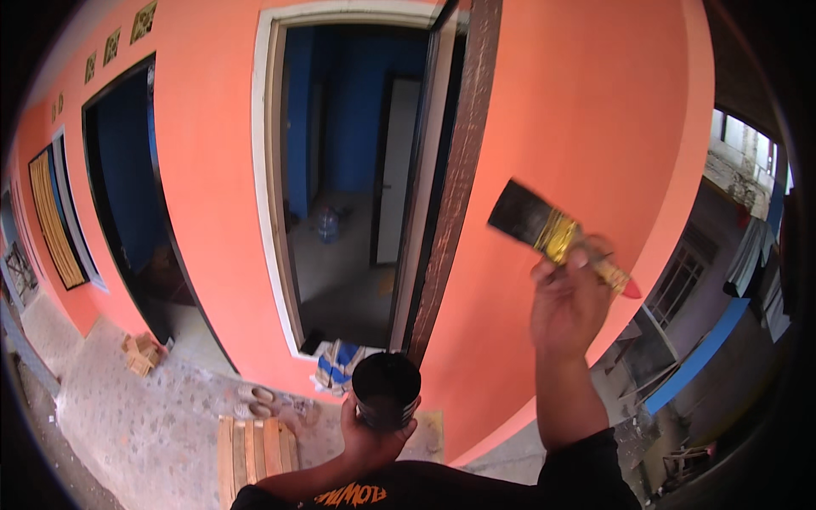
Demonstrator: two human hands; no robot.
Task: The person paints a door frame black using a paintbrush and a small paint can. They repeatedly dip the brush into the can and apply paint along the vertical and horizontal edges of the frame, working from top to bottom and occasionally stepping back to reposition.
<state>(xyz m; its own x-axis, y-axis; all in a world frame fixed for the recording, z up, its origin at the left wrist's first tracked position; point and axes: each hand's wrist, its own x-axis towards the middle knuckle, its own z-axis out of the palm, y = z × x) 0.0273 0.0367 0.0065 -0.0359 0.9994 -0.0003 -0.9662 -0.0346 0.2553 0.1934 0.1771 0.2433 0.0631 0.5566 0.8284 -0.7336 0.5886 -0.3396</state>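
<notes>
My right hand [571, 299] is raised in front of the coral wall, closed round the handle of a wide paintbrush [531, 219]. The brush has dark bristles, a yellow band and a red-tipped handle. Its bristles point up and left, toward the window frame's brown, streaky right side [463, 170], and look apart from it. Low in the middle, my left hand [378, 442] grips a round black container [387, 387] from below, its dark mouth facing up. What is inside is too dark to make out.
Left of the brown strip, a pale frame [270, 170] surrounds an opening into a blue room. A blue-and-white packet [338, 365] lies at its sill. A wooden slatted piece [255, 455], sandals [255, 399] and a brown carton [143, 353] are on the tiled floor.
</notes>
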